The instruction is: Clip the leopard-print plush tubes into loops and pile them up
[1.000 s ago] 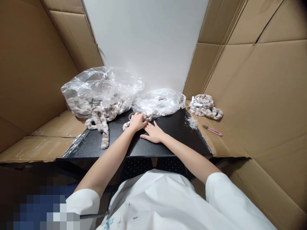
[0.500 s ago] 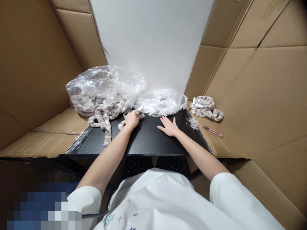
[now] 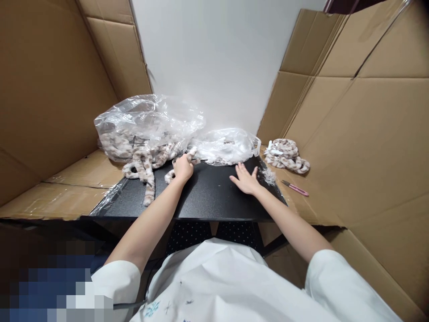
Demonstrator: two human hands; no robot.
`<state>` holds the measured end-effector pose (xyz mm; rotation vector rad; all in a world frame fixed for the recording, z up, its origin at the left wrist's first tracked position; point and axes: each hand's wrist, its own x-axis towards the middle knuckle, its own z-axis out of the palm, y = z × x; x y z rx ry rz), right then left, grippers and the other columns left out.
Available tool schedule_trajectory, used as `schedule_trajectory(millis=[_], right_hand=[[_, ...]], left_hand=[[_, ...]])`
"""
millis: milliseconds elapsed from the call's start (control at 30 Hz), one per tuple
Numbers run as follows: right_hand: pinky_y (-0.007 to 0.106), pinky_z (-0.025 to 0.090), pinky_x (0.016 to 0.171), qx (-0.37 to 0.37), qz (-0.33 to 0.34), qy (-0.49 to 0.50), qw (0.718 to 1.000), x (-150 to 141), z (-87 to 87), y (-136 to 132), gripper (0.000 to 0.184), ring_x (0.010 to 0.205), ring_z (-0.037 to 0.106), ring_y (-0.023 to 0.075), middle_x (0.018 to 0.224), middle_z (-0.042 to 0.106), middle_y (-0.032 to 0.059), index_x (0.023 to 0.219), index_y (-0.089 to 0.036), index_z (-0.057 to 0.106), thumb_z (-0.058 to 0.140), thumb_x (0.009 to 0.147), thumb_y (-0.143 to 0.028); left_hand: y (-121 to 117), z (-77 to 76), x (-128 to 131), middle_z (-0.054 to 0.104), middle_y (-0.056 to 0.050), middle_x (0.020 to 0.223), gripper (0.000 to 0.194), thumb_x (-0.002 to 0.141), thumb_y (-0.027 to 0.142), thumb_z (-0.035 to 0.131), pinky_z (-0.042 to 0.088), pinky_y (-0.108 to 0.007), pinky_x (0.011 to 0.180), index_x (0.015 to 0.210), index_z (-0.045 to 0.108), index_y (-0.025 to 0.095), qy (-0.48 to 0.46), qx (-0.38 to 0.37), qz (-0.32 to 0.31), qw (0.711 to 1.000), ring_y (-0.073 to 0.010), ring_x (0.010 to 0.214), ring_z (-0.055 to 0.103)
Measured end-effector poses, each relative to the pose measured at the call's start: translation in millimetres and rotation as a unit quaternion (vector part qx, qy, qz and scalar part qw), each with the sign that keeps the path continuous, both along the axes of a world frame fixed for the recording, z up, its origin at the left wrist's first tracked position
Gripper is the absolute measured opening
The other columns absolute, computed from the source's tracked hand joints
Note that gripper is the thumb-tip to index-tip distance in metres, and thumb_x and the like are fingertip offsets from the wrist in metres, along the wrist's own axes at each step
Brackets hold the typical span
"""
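My left hand (image 3: 183,168) is closed around a fluffy white-and-brown plush strap (image 3: 192,154), whose end pokes out above the fingers. A thin dark strip sticks out to the right of that fist. My right hand (image 3: 246,180) lies with fingers spread on the black tabletop (image 3: 211,197), holding nothing. Just beyond it sits a clear plastic bag (image 3: 231,145) with pale contents. Left of my left hand, more plush straps (image 3: 149,179) spill from a larger clear bag (image 3: 147,114). A small heap of white fluff (image 3: 269,176) lies right of my right hand.
Coiled plush straps (image 3: 288,154) with white tags rest on cardboard at the right. Nearer is a pair of pink thread snips (image 3: 295,188). Cardboard walls (image 3: 375,134) stand at both sides, and a pale wall (image 3: 214,62) rises behind.
My right hand has slid to the right across the tabletop, toward the white fluff. My left hand stays in nearly the same place with the plush strap. The view has shifted slightly.
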<state>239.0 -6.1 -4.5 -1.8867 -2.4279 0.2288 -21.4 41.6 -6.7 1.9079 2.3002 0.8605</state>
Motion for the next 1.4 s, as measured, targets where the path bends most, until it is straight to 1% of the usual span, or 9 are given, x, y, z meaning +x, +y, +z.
schedule_trajectory(millis=[167, 300, 433, 733, 933, 1033, 1167, 1300, 1400], right_hand=[[0.064, -0.015, 0.111, -0.013, 0.164, 0.059, 0.985, -88, -0.2, -9, 0.077, 0.151, -0.001, 0.0254, 0.162, 0.002, 0.0101, 0.155, -0.013, 0.013, 0.017, 0.095, -0.062], [0.063, -0.013, 0.113, -0.032, 0.177, 0.057, 0.982, -113, -9.5, -3, 0.076, 0.151, 0.001, 0.0231, 0.162, 0.005, 0.0091, 0.154, -0.013, 0.014, 0.018, 0.095, -0.061], [0.064, -0.012, 0.112, -0.028, 0.149, 0.046, 0.987, -86, -14.6, 11, 0.077, 0.151, 0.003, 0.0246, 0.162, 0.006, 0.0084, 0.155, -0.016, 0.015, 0.018, 0.094, -0.064], [0.067, -0.013, 0.110, -0.013, -0.019, -0.017, 1.000, 39, -21.5, 20, 0.073, 0.151, 0.006, 0.0247, 0.162, 0.009, 0.0084, 0.155, -0.020, 0.013, 0.014, 0.095, -0.062], [0.067, -0.013, 0.110, -0.018, -0.029, -0.050, 0.998, 57, -13.4, 15, 0.071, 0.151, 0.005, 0.0262, 0.162, 0.008, 0.0092, 0.155, -0.016, 0.014, 0.014, 0.097, -0.057], [0.067, -0.013, 0.110, -0.010, 0.002, -0.035, 0.999, 36, 0.3, 11, 0.071, 0.151, 0.003, 0.0272, 0.162, 0.006, 0.0100, 0.155, -0.015, 0.012, 0.013, 0.097, -0.056], [0.067, -0.017, 0.108, -0.003, 0.102, 0.022, 0.994, -22, 10.2, 2, 0.077, 0.151, 0.001, 0.0284, 0.162, 0.002, 0.0097, 0.155, -0.015, 0.009, 0.014, 0.095, -0.062], [0.067, -0.016, 0.109, -0.021, 0.191, 0.062, 0.979, -87, 1.8, -7, 0.077, 0.151, 0.002, 0.0277, 0.162, 0.005, 0.0102, 0.155, -0.013, 0.013, 0.017, 0.095, -0.062], [0.066, -0.016, 0.110, -0.032, 0.213, 0.066, 0.974, -111, -7.2, -9, 0.074, 0.151, 0.003, 0.0257, 0.162, 0.007, 0.0103, 0.154, -0.014, 0.015, 0.018, 0.096, -0.060]], left_hand=[[-1, 0.0, 2, 0.069, -0.015, 0.104, 0.028, 0.084, 0.011, 0.044, 0.044, -0.038, 0.087, 0.105, 0.062, 0.015, 0.024, -0.005, 0.016, 1.000, -0.0315, 0.106, 0.061], [-1, -0.2, 2, 0.069, -0.015, 0.105, 0.028, 0.083, 0.011, 0.046, 0.043, -0.038, 0.089, 0.106, 0.062, 0.015, 0.024, -0.004, 0.014, 1.000, -0.0308, 0.108, 0.061], [-1, -2.3, 3, 0.069, -0.015, 0.105, 0.029, 0.083, 0.010, 0.047, 0.043, -0.039, 0.088, 0.107, 0.061, 0.016, 0.014, 0.004, 0.012, 1.000, -0.0315, 0.107, 0.060], [-1, 0.1, 4, 0.067, -0.015, 0.106, 0.028, 0.082, 0.011, 0.049, 0.042, -0.038, 0.088, 0.108, 0.060, 0.015, 0.002, -0.016, 0.013, 1.000, -0.0314, 0.109, 0.059], [-2, -0.7, 4, 0.067, -0.015, 0.107, 0.029, 0.083, 0.011, 0.047, 0.042, -0.038, 0.089, 0.109, 0.060, 0.015, 0.006, -0.022, 0.017, 1.000, -0.0312, 0.111, 0.059], [-2, -2.1, 3, 0.068, -0.016, 0.105, 0.028, 0.084, 0.011, 0.046, 0.043, -0.039, 0.088, 0.107, 0.061, 0.015, 0.013, -0.020, 0.016, 1.000, -0.0319, 0.109, 0.059], [-2, -2.3, 4, 0.068, -0.016, 0.106, 0.029, 0.083, 0.012, 0.046, 0.043, -0.039, 0.088, 0.108, 0.060, 0.015, 0.019, -0.019, 0.016, 1.000, -0.0318, 0.109, 0.060], [-2, -1.5, 4, 0.068, -0.015, 0.106, 0.027, 0.083, 0.011, 0.046, 0.043, -0.038, 0.088, 0.106, 0.060, 0.016, 0.026, -0.016, 0.015, 0.999, -0.0312, 0.109, 0.060], [-2, -1.6, 4, 0.068, -0.015, 0.105, 0.025, 0.084, 0.012, 0.045, 0.043, -0.038, 0.088, 0.104, 0.060, 0.016, 0.026, -0.013, 0.018, 0.999, -0.0314, 0.107, 0.061]])
